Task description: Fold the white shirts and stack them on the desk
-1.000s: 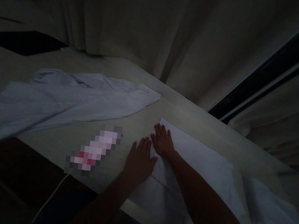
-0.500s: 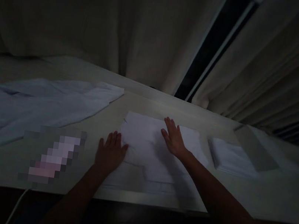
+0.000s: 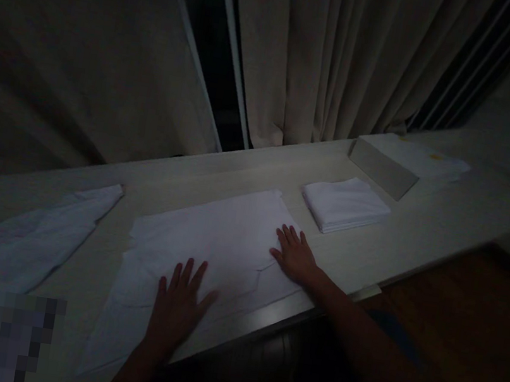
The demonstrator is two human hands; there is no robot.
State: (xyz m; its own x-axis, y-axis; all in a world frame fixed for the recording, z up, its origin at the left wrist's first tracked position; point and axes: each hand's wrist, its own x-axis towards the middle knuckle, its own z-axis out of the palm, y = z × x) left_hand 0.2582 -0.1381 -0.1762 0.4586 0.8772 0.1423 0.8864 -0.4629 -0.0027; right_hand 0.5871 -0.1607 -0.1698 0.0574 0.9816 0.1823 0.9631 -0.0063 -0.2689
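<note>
A white folded garment point(image 3: 209, 241) lies flat on a pale table point(image 3: 420, 238) in dim light. My left hand point(image 3: 177, 307) rests palm down on its near part, fingers spread. My right hand point(image 3: 294, 255) presses flat on the garment's right edge, fingers apart. Neither hand grips anything.
A small folded white stack point(image 3: 345, 204) sits to the right of the garment. A grey box with white cloth behind it point(image 3: 383, 167) stands further right. Another pale shirt point(image 3: 22, 239) lies spread at the left. Curtains point(image 3: 333, 56) hang behind the table; a dark floor is at lower right.
The view has swung to the right, bringing the box and curtains into sight. My left hand has slid toward me over the garment, and my right hand has moved to its right edge.
</note>
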